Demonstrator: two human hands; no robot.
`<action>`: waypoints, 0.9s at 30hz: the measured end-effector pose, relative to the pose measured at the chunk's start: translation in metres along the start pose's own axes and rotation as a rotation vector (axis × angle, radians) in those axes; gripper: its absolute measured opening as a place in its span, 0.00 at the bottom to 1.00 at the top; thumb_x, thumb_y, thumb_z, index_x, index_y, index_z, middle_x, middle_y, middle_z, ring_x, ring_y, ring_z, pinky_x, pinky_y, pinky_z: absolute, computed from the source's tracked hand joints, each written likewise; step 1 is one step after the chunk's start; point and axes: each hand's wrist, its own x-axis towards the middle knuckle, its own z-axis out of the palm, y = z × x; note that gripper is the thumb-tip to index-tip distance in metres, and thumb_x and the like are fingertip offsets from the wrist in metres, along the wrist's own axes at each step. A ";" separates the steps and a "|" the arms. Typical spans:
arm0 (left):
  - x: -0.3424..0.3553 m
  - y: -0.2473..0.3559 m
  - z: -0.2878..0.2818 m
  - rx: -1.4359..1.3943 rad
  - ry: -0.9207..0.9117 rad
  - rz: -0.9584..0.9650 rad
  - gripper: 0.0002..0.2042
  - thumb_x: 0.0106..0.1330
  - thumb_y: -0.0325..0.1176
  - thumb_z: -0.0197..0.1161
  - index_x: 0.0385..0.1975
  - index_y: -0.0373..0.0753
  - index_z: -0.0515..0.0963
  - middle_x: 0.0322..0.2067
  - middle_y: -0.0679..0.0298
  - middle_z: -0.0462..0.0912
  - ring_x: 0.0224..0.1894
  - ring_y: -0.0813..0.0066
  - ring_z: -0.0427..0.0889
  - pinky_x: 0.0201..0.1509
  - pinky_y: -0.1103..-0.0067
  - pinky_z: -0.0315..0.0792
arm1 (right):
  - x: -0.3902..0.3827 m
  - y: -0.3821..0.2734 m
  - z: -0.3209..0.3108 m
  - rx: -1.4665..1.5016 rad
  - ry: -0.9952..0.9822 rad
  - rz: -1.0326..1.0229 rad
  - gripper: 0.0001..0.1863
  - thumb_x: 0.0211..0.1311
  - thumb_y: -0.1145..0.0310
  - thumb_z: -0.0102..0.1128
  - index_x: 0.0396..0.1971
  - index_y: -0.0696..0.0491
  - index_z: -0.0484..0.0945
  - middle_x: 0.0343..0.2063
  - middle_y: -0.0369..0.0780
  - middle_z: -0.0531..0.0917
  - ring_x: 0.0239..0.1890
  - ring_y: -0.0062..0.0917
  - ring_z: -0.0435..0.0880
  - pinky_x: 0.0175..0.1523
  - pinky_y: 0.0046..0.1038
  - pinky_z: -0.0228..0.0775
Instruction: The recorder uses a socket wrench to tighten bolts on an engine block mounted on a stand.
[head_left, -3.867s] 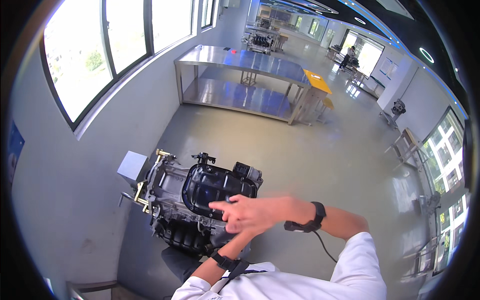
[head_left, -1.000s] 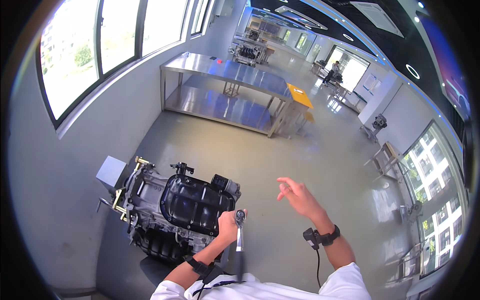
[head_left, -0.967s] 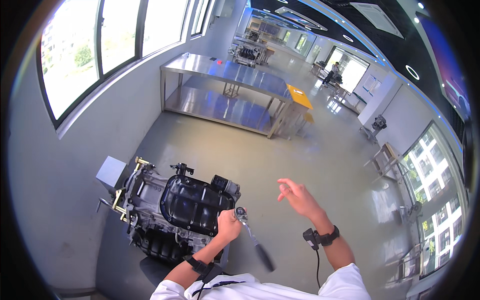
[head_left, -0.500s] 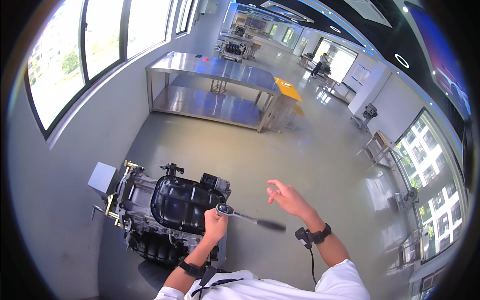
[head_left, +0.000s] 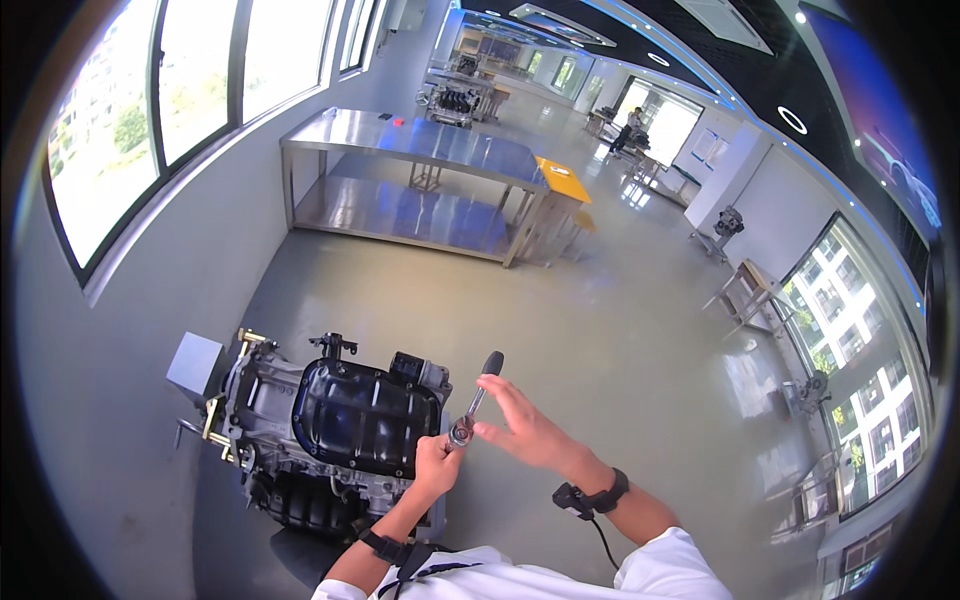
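My left hand (head_left: pixel 437 468) is closed around the head end of a ratchet wrench (head_left: pixel 461 432), at the right end of an engine (head_left: pixel 270 400). From there the chrome shaft runs up and away to a dark handle (head_left: pixel 492 363). Just right of the shaft is my right hand (head_left: pixel 530 428), its fingers and thumb apart. Its fingertips are at the shaft below the handle; whether they touch it I cannot tell. The engine's black oil pan (head_left: pixel 365 415) faces up. Whatever the wrench's drive end sits on is hidden by my left hand.
A grey box (head_left: pixel 194 362) and brass-coloured stand brackets (head_left: pixel 212 420) are at the engine's left, near the wall. Farther off stand a steel workbench (head_left: pixel 400 137) and a yellow-topped table (head_left: pixel 563 180). Another person (head_left: pixel 626 130) is far back.
The wrench handle has swung from pointing right to pointing up and away. My right hand has come left, close to the shaft. My left hand stays at the wrench head.
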 end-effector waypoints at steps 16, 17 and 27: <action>-0.006 0.001 -0.013 -0.130 -0.154 0.224 0.08 0.50 0.30 0.58 0.18 0.33 0.70 0.15 0.49 0.69 0.19 0.49 0.70 0.22 0.66 0.62 | 0.027 -0.011 0.017 -0.395 -0.355 -0.160 0.23 0.67 0.55 0.43 0.17 0.54 0.75 0.11 0.45 0.72 0.17 0.43 0.73 0.23 0.38 0.62; -0.007 -0.003 -0.014 -0.107 -0.202 0.209 0.09 0.51 0.32 0.58 0.18 0.33 0.71 0.15 0.50 0.69 0.19 0.49 0.70 0.23 0.65 0.62 | 0.026 -0.015 0.016 -0.441 -0.376 -0.140 0.24 0.67 0.55 0.43 0.17 0.55 0.75 0.11 0.45 0.72 0.17 0.43 0.73 0.24 0.38 0.62; -0.009 -0.010 -0.016 -0.183 -0.044 0.187 0.15 0.58 0.38 0.57 0.15 0.34 0.71 0.12 0.50 0.69 0.17 0.48 0.68 0.21 0.62 0.61 | 0.043 -0.017 0.023 -0.358 -0.550 0.023 0.31 0.60 0.44 0.48 0.14 0.60 0.66 0.08 0.45 0.59 0.12 0.34 0.61 0.21 0.34 0.50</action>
